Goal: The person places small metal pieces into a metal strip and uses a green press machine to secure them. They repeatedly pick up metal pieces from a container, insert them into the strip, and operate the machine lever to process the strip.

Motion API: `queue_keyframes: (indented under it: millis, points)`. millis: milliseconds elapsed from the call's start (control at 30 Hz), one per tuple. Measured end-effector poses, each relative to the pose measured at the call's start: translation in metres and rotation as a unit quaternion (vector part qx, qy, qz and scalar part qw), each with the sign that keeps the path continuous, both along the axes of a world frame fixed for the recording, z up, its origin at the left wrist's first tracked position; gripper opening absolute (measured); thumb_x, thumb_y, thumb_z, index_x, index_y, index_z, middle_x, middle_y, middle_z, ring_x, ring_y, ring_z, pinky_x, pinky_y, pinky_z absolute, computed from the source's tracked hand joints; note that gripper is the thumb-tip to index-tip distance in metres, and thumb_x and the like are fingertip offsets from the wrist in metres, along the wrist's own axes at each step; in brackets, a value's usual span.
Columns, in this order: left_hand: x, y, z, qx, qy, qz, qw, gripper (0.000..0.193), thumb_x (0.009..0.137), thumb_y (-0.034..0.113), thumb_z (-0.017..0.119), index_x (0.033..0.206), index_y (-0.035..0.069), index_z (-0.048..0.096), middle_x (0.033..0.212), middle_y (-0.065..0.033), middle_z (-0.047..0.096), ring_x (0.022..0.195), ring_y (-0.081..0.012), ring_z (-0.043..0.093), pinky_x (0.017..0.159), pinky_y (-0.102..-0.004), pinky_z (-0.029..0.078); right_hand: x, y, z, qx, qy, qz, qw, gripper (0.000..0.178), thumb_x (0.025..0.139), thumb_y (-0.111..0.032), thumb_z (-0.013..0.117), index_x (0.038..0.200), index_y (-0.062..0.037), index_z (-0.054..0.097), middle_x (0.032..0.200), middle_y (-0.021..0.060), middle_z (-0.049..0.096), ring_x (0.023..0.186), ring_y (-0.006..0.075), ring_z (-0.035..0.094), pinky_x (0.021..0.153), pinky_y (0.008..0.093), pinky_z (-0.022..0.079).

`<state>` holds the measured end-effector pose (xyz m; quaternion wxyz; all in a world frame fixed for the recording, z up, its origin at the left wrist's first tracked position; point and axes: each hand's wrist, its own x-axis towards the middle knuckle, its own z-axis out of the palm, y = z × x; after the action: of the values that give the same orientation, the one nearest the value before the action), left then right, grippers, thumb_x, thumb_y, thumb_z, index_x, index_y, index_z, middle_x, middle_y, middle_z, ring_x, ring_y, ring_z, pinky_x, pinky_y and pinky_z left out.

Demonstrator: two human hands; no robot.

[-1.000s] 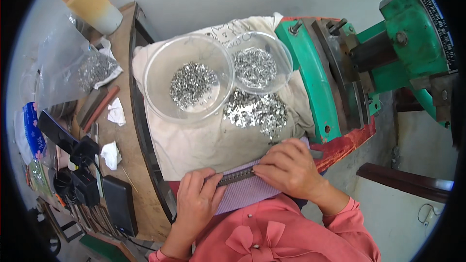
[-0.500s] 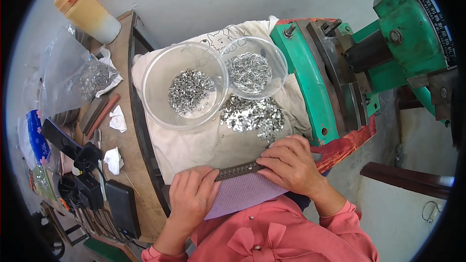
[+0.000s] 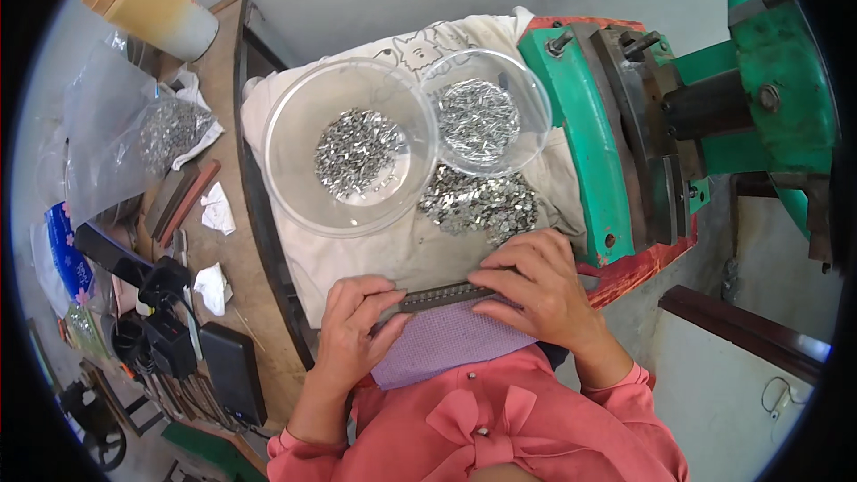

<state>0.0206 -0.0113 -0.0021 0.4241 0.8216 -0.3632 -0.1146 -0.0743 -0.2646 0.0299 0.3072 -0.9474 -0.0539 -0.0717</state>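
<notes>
A dark metal strip (image 3: 446,294) with a row of small slots along its length lies nearly level over a purple woven mat (image 3: 437,339). My left hand (image 3: 353,330) is closed on its left end, fingers along the far edge and thumb on the near side. At the right end, my right hand (image 3: 540,290) grips it, fingers bent over the far side and thumb beneath. Small pale bits show in the slots. Just beyond my right fingers spreads a heap of small shiny metal pieces (image 3: 478,201) on a beige cloth (image 3: 344,259).
A large clear tub (image 3: 284,180) holds short metal pieces; a smaller clear tub (image 3: 541,129) holds thin silver pins. On the right stands a green press (image 3: 596,187). The left-hand wooden table (image 3: 254,295) carries a bottle (image 3: 156,13), a plastic bag (image 3: 107,134) and a black box (image 3: 230,370).
My view has shifted slightly. The strip has turned, showing its slotted face more level, and my left thumb has moved away from its fingers. Both hands stay at its ends.
</notes>
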Motion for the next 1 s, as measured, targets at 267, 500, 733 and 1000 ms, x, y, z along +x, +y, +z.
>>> queue_keyframes:
  millis: [267, 500, 733, 1000]
  points:
    - [-0.001, 0.003, 0.000, 0.004, 0.008, -0.005, 1.000, 0.033, 0.067, 0.000, 0.085, 0.097, 0.004, 0.073, 0.107, -0.0093, 0.067, 0.100, -0.0288, 0.061, 0.084, -0.0378, 0.050, -0.008, 0.001, -0.004, -0.050, -0.007, -0.010, 0.999, 0.032, 0.066, -0.018, 0.085, 0.097, -0.0151, 0.076, 0.104, -0.0031, 0.063, 0.105, 0.0243, 0.055, 0.090, 0.0419, 0.041]
    - [0.000, 0.000, 0.001, 0.004, -0.027, -0.016, 1.000, 0.031, 0.065, 0.001, 0.085, 0.093, 0.005, 0.071, 0.104, -0.0072, 0.069, 0.096, -0.0284, 0.061, 0.082, -0.0378, 0.048, -0.012, 0.004, -0.003, -0.014, 0.008, -0.041, 0.999, 0.029, 0.066, -0.019, 0.085, 0.095, -0.0158, 0.077, 0.095, -0.0039, 0.065, 0.096, 0.0223, 0.057, 0.089, 0.0395, 0.041]
    - [0.005, -0.001, 0.001, 0.005, -0.022, -0.028, 0.999, 0.031, 0.067, 0.002, 0.084, 0.095, 0.006, 0.070, 0.105, -0.0067, 0.068, 0.096, -0.0287, 0.061, 0.082, -0.0381, 0.047, 0.001, 0.017, 0.093, 0.101, -0.167, 0.000, 0.981, 0.011, 0.074, -0.016, 0.081, 0.084, -0.0184, 0.077, 0.091, -0.0034, 0.068, 0.082, 0.0182, 0.059, 0.079, 0.0368, 0.042]
    - [0.005, 0.002, 0.001, 0.015, -0.015, -0.025, 0.999, 0.033, 0.066, 0.001, 0.084, 0.095, 0.006, 0.071, 0.105, -0.0076, 0.068, 0.096, -0.0283, 0.061, 0.081, -0.0374, 0.049, -0.002, 0.046, 0.120, 0.036, -0.238, 0.121, 0.963, 0.002, 0.082, -0.021, 0.074, 0.084, -0.0225, 0.075, 0.086, -0.0049, 0.067, 0.071, 0.0164, 0.059, 0.070, 0.0374, 0.043]
